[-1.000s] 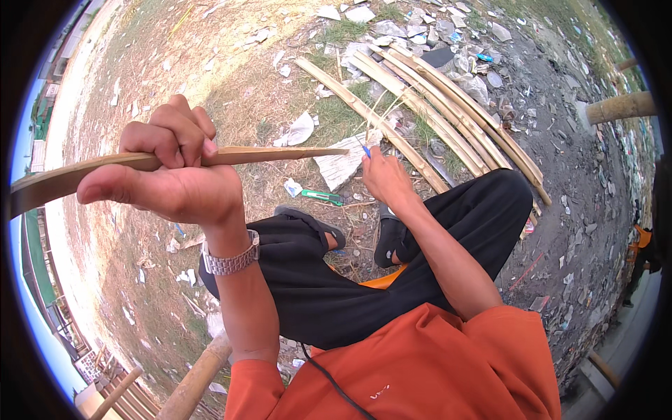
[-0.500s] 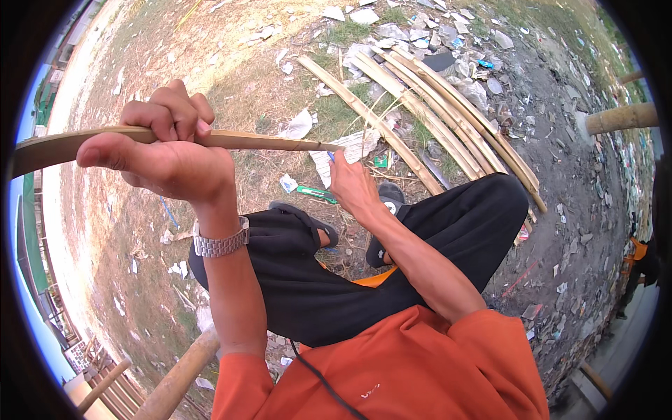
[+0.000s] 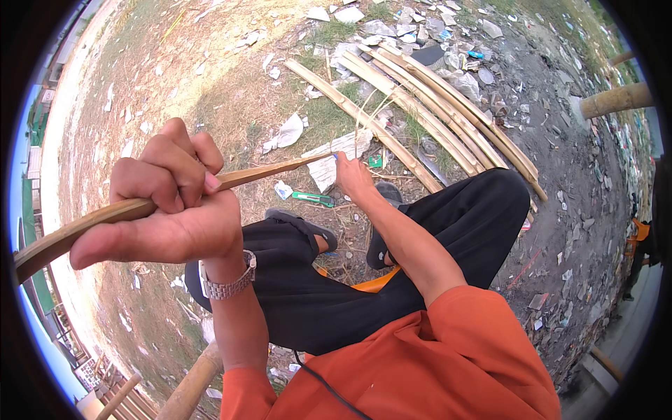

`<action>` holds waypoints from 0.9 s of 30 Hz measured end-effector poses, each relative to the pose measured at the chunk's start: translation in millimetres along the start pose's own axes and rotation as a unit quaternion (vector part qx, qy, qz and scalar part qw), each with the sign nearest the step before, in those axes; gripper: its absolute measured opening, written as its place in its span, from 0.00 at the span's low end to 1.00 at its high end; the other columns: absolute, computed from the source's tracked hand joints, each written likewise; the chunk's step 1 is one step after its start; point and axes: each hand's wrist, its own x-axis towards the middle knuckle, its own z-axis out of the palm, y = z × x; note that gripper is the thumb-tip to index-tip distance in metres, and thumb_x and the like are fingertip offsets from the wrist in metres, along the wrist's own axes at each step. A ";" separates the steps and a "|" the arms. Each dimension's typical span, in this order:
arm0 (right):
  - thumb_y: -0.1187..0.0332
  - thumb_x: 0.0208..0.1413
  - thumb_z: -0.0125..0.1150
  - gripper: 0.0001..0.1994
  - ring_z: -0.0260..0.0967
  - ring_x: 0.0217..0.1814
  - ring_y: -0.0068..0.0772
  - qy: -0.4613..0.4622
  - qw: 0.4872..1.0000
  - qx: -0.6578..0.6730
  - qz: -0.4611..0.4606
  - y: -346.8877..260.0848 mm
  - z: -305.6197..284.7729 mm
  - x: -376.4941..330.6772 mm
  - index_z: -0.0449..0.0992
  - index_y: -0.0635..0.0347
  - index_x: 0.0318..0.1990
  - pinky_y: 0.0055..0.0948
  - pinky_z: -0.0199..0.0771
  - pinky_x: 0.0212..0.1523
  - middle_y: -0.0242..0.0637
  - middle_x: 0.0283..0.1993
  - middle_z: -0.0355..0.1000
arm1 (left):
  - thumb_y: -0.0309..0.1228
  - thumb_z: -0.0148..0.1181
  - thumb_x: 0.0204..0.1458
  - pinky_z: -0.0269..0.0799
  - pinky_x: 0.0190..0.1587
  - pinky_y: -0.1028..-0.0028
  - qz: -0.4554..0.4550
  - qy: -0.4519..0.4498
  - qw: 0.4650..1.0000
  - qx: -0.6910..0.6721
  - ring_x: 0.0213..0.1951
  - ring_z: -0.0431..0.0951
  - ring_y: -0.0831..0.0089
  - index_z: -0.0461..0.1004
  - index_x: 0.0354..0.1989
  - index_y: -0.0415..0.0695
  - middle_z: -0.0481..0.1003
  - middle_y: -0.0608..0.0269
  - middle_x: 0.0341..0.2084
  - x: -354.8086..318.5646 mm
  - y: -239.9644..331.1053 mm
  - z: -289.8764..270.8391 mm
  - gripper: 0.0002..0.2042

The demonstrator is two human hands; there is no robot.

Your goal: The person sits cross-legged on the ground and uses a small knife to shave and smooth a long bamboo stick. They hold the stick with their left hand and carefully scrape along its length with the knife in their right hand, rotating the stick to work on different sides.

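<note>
Left hand (image 3: 182, 224) clamped on the bamboo strip (image 3: 259, 173), long axis slanting up rightward, narrow end meeting right hand (image 3: 353, 176), whose grip I can't tell

With our shoes (image 3: 376, 252) as the clock's centre, we have the loose strips (image 3: 414, 112) on the ground at one o'clock, rubble (image 3: 409, 29) beyond them, and a post (image 3: 616, 100) at two. The cutter (image 3: 313, 200) lies at eleven, a flat sheet (image 3: 323, 176) just past it. Our long strip (image 3: 255, 172) runs through our left hand (image 3: 171, 210) at nine to our right hand (image 3: 355, 180) near twelve; a pole (image 3: 190, 385) sits between seven and eight.
</note>
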 end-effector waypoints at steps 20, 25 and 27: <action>0.62 0.56 0.40 0.12 0.70 0.35 0.54 -0.069 0.988 0.108 0.091 70.2 57.5 61.5 0.63 0.61 0.36 0.46 0.69 0.35 0.58 0.32 0.70 | 0.64 0.25 0.49 0.43 0.12 0.82 0.033 0.114 0.991 0.062 0.11 0.42 0.82 0.44 0.10 0.52 0.44 0.74 0.05 27.8 -8.1 -6.5 0.29; 0.61 0.55 0.42 0.14 0.69 0.31 0.54 -0.135 0.971 0.192 0.047 11.3 -37.5 36.4 0.65 0.65 0.32 0.49 0.66 0.33 0.54 0.28 0.70 | 0.63 0.27 0.50 0.44 0.12 0.83 0.026 0.131 0.988 0.082 0.10 0.44 0.83 0.45 0.11 0.52 0.44 0.74 0.06 28.5 -3.1 -20.5 0.28; 0.61 0.56 0.41 0.14 0.67 0.29 0.58 -0.033 0.990 0.085 -0.108 -2.8 -55.7 25.6 0.64 0.67 0.33 0.49 0.64 0.33 0.56 0.27 0.69 | 0.62 0.28 0.50 0.45 0.12 0.83 0.024 0.169 0.978 0.118 0.10 0.45 0.83 0.46 0.11 0.52 0.45 0.75 0.06 26.7 -2.7 -4.6 0.28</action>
